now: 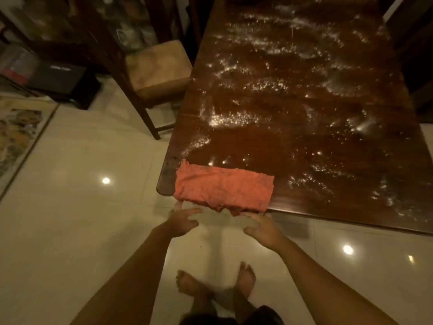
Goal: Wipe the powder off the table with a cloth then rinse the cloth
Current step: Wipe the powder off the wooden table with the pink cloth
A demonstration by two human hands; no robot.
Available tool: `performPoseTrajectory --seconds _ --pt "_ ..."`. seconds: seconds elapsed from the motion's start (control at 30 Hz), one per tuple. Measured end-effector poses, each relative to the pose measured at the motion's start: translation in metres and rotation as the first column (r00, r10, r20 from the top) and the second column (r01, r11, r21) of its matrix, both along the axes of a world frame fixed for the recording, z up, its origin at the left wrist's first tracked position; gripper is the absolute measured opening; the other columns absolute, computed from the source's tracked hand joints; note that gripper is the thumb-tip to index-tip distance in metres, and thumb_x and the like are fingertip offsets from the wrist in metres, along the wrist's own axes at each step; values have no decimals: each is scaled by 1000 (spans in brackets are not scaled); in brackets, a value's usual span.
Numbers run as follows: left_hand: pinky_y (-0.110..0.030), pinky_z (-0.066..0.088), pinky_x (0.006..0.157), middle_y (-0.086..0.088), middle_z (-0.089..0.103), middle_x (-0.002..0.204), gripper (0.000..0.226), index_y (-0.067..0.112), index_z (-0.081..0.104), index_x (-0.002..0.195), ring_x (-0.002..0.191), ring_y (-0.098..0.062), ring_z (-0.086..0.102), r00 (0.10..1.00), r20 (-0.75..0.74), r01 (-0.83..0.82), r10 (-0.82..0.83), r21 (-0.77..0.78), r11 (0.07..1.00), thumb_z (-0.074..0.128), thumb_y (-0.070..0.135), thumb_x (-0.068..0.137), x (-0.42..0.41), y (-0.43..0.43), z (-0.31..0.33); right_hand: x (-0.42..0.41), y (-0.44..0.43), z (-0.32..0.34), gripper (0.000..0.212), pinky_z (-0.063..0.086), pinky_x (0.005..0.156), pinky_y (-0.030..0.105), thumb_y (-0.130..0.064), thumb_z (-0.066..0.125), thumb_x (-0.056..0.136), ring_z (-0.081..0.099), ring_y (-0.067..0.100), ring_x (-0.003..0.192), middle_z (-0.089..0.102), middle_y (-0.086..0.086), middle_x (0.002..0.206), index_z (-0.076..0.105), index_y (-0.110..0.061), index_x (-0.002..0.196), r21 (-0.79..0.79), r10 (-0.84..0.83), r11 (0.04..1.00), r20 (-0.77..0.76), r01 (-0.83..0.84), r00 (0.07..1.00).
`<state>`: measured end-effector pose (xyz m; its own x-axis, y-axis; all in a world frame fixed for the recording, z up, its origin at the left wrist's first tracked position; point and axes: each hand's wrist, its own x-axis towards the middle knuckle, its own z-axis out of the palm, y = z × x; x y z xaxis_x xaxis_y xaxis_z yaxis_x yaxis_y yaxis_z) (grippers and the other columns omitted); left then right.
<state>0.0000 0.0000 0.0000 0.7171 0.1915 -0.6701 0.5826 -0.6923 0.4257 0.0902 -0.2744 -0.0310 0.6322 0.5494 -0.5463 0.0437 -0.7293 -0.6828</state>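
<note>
Open floor (pixel 93 231) before the table (pixel 351 222), a chair (pixel 159 71) close at its left side

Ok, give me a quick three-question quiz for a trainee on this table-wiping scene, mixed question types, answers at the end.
1. True or false: the powder has already been wiped off the whole table.
2. Multiple choice: the orange cloth lies (a) in a bucket, (b) folded at the table's near left corner, (c) draped over a sink.
3. Fill in: the left hand and right hand are both at the cloth's ____ edge, the one that overhangs the table.

Key
1. False: powder is scattered over most of the top.
2. b
3. near
</note>
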Motion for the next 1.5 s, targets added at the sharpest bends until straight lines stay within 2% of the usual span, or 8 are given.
performPoseTrajectory --seconds 0.13,0.23,0.43,0.6,0.97,1.1,1.27,1.5 --pt "-42 13 120 -15 16 157 48 46 59 126 148 -30 17 995 82 -68 62 84 994 69 25 85 2 4 -10 2 -1 -1 51 33 112 28 -13 72 86 45 18 129 50 -6 135 60 -34 131 100 -86 991 -65 92 994" --pt "-41 22 115 2 54 133 43 52 66 102 130 -18 45 972 228 -62 59 4 998 71 16 80 -5 2 -17 -6 -8 -1 46 34 96 6 -3 71 86 52 16 120 56 3 131 65 -24 126 161 -79 983 -81 91 994" --pt "-30 55 64 -6 69 79 33 22 69 76 68 -10 67 822 345 -369 453 -284 885 70 -10 75 -33 -14 -4 -25 -17 -6 51 50 77 20 2 67 84 65 22 91 62 13 107 68 -45 104 240 -216 942 -96 233 972" --pt "-39 58 62 -12 65 96 32 13 68 93 73 -28 66 692 194 -574 696 -437 693 55 -14 86 -55 -21 15 -28 -25 19 42 61 73 40 5 57 95 67 26 98 61 8 119 71 -32 111 318 -298 885 -176 341 938" --pt "-35 54 52 -19 73 96 52 22 55 114 72 -30 71 581 154 -690 799 -428 584 76 1 72 -22 3 92 18 -9 95 24 47 61 27 2 60 94 57 15 70 71 1 88 75 -17 96 353 -535 652 -413 671 737" --pt "-29 52 49 -14 70 94 75 19 49 124 70 -22 68 591 183 -682 786 -407 608 87 2 62 18 9 111 40 4 106 21 55 65 33 -1 59 96 65 23 86 71 4 105 75 -16 95 348 -609 590 -399 728 685" --pt "-35 58 62 4 60 87 60 18 53 115 73 -17 63 573 363 -705 735 -238 667 81 4 64 67 31 118 70 24 107 22 51 61 30 3 55 97 62 19 77 71 7 93 73 -11 94 291 -725 481 -398 827 562" --pt "-7 42 49 0 68 80 41 6 60 109 63 -3 60 635 324 -645 701 -276 712 75 -6 73 108 56 96 89 36 88 34 51 63 30 7 63 89 67 20 77 75 7 89 76 -22 79 240 -845 450 -196 860 497"
